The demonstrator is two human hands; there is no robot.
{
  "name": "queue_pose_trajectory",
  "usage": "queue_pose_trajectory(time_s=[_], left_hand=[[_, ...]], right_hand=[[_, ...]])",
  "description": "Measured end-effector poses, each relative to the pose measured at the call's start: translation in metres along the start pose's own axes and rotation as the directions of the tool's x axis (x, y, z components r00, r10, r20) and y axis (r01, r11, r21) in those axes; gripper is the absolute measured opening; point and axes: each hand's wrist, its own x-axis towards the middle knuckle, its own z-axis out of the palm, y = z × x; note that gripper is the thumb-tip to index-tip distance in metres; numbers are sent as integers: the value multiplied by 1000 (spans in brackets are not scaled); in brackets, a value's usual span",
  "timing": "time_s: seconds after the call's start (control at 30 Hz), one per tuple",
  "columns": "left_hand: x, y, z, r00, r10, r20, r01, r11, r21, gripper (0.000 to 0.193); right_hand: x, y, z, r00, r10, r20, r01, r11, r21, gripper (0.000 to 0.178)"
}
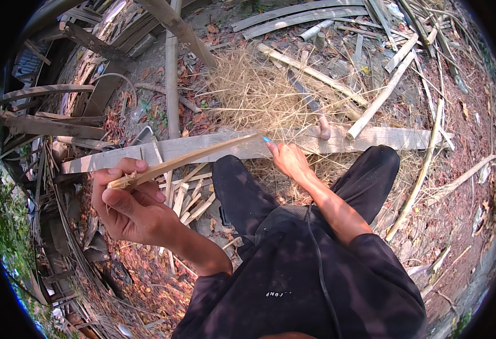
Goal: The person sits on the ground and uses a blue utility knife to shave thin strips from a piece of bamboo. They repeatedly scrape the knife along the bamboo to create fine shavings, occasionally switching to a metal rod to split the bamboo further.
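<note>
My left hand (140,206), raised at the left, is closed around one end of a long split bamboo strip (202,151). The strip slants up to the right, and its far end comes close to my right hand (288,160) in the picture. That hand is a fist in front of my knees. A small bright blue tip (266,139) shows at its thumb side; the rest of what it grips is hidden. Beyond it a machete (306,95) lies on a heap of pale shavings (248,93), its wooden handle (324,129) over a plank (366,139).
The plank runs crosswise before my knees. Split bamboo pieces (194,198) lie beside my left knee. A wooden post (183,34) and stacked timber (50,124) stand at the left. Bamboo poles (380,96) and long strips (299,14) lie at the far right and back.
</note>
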Motion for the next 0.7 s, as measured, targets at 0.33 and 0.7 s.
queue_pose_trajectory(time_s=[0.33,0.7], left_hand=[[-13,9,-1,997,71,18,-72,997,25,39],[-15,20,-9,997,19,76,-20,1000,21,38]], right_hand=[[59,73,91,964,-67,-259,-9,959,-284,63],[56,67,35,832,90,548,-482,605,633,55]])
